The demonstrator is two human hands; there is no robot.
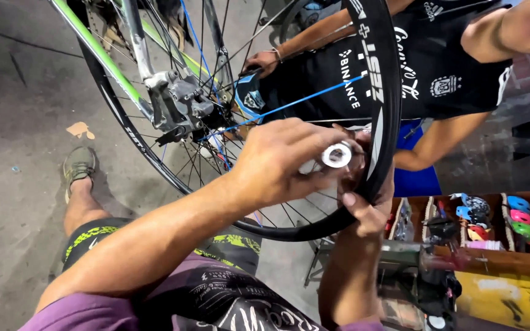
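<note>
My left hand (277, 162) reaches across from the lower left and is closed around a small white and silver cylinder (337, 154), whose round end presses against the inner side of a black bicycle rim (376, 92). My right hand (366, 211) comes up from below and grips that rim just under the cylinder, thumb on the near face. The wheel is mounted in a bicycle, and its spokes, one of them blue (302, 101), run to the hub behind my left hand.
A grey brake caliper (176, 101) sits on a green and grey frame tube (99, 52). Another person in a black jersey holds the spokes with one hand (262, 61). A leg with a grey shoe (78, 165) rests on the concrete floor. A wooden shelf of coloured helmets (516, 220) stands right.
</note>
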